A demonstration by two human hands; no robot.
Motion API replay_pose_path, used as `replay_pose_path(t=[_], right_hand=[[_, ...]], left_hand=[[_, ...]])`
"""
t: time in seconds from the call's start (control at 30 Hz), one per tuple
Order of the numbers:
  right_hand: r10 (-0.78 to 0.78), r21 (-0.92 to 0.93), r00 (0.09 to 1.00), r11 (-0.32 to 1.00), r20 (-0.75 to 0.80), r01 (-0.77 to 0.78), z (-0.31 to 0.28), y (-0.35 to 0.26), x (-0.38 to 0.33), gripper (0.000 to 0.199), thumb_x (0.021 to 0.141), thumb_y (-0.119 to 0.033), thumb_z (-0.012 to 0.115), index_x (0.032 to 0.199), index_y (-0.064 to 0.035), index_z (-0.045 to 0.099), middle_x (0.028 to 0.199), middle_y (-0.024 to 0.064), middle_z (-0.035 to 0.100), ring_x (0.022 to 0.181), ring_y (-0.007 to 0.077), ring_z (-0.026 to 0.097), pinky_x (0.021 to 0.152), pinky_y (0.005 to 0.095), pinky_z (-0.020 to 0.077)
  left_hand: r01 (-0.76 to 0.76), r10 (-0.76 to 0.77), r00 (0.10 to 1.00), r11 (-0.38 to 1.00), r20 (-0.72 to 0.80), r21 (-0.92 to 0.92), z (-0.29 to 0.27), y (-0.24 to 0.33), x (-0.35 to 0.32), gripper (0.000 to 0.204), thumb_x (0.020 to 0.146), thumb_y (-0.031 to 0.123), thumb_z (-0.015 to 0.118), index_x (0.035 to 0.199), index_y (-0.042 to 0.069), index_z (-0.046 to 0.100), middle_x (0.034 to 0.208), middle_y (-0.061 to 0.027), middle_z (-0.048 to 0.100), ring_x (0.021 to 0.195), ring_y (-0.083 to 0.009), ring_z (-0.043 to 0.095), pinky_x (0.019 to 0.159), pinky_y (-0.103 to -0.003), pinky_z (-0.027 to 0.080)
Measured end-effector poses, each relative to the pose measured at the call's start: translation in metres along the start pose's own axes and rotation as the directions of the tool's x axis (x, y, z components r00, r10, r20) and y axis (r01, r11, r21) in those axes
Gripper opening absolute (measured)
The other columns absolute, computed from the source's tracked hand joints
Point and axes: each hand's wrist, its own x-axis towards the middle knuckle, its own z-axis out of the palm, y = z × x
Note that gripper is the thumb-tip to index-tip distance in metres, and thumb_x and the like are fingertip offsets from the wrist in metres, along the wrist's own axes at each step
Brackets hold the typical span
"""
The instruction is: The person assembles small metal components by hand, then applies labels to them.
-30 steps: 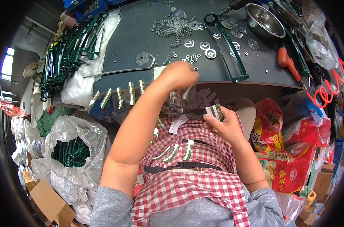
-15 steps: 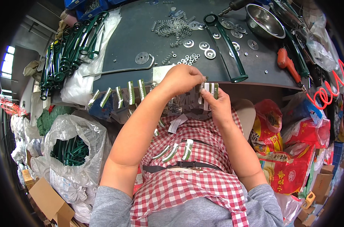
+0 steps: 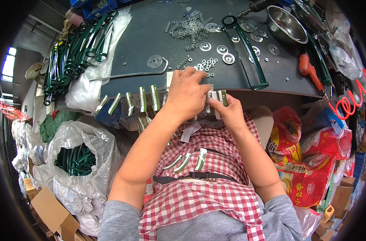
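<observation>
My right hand (image 3: 229, 111) pinches a small strip of green-and-white labels (image 3: 220, 97) between thumb and fingers, in front of the table's front edge. My left hand (image 3: 187, 94) is just to its left, over the table edge, back upward. Its fingers are bent, one reaching toward the strip; the fingertips and anything in them are hidden. Similar labels (image 3: 142, 99) hang in a row along the table edge to the left. More labels (image 3: 200, 159) lie on my checked apron (image 3: 207, 201). A pale card (image 3: 169, 78) shows beside the left hand.
Springs (image 3: 191, 29), nuts (image 3: 207, 63) and metal discs (image 3: 228, 58) lie on the dark table. A green tubular frame (image 3: 247, 56) stands at right, near a metal bowl (image 3: 286, 24) and red power tool (image 3: 309, 72). Green frames (image 3: 76, 50) are piled at left; bags flank me.
My left hand has shifted left, away from the top of the label strip, and its fingers have spread somewhat. The right hand still holds the strip. The whole view has shifted slightly.
</observation>
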Motion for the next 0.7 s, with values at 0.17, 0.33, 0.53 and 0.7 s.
replay_pose_path(t=[0.17, 0.33, 0.53, 0.7], right_hand=[[0.073, 0.018, 0.997, 0.997, -0.01, -0.073, -0.011, -0.004, -0.014, 0.025, 0.078, -0.016, 0.062, 0.097, -0.0002, 0.058, 0.085, 0.0041, 0.061, 0.074, 0.0073, 0.055, 0.064, 0.0211, 0.0445], [0.13, 0.332, 0.991, 0.937, -0.036, -0.11, -0.021, -0.01, -0.03, 0.023, 0.079, -0.017, 0.063, 0.095, -0.0016, 0.056, 0.084, 0.0052, 0.06, 0.072, 0.012, 0.058, 0.067, 0.0246, 0.0484], [0.0, 0.216, 0.99, 0.976, 0.138, -0.03, -0.013, -0.05, -0.064, 0.016, 0.08, -0.013, 0.062, 0.089, -0.0015, 0.055, 0.072, 0.0021, 0.058, 0.062, 0.0077, 0.054, 0.056, 0.0198, 0.044], [-0.135, 0.039, 0.978, 0.991, 0.157, 0.131, -0.007, -0.063, -0.079, 0.013, 0.078, -0.01, 0.063, 0.084, -0.0011, 0.057, 0.072, 0.0, 0.058, 0.064, 0.0033, 0.051, 0.057, 0.0181, 0.0418]], left_hand=[[0.093, -0.092, 0.995, 0.995, 0.046, -0.026, -0.001, -0.001, 0.004, 0.02, 0.064, 0.007, 0.057, 0.08, 0.012, 0.067, 0.101, -0.0036, 0.056, 0.1, -0.0227, 0.047, 0.079, -0.037, 0.034], [0.029, -0.029, 0.999, 0.999, -0.016, -0.021, -0.004, 0.002, 0.007, 0.023, 0.064, 0.006, 0.058, 0.086, 0.011, 0.065, 0.1, -0.0053, 0.056, 0.099, -0.0238, 0.047, 0.08, -0.038, 0.035], [0.132, -0.214, 0.977, 0.579, 0.006, -0.805, -0.032, 0.048, -0.011, 0.015, 0.071, 0.01, 0.063, 0.084, 0.002, 0.062, 0.086, -0.0089, 0.059, 0.081, -0.0217, 0.054, 0.071, -0.032, 0.041], [0.193, -0.284, 0.956, 0.396, 0.08, -0.898, -0.047, 0.065, -0.025, 0.009, 0.069, 0.009, 0.066, 0.075, 0.003, 0.062, 0.077, -0.0068, 0.06, 0.073, -0.0165, 0.054, 0.067, -0.029, 0.041]])
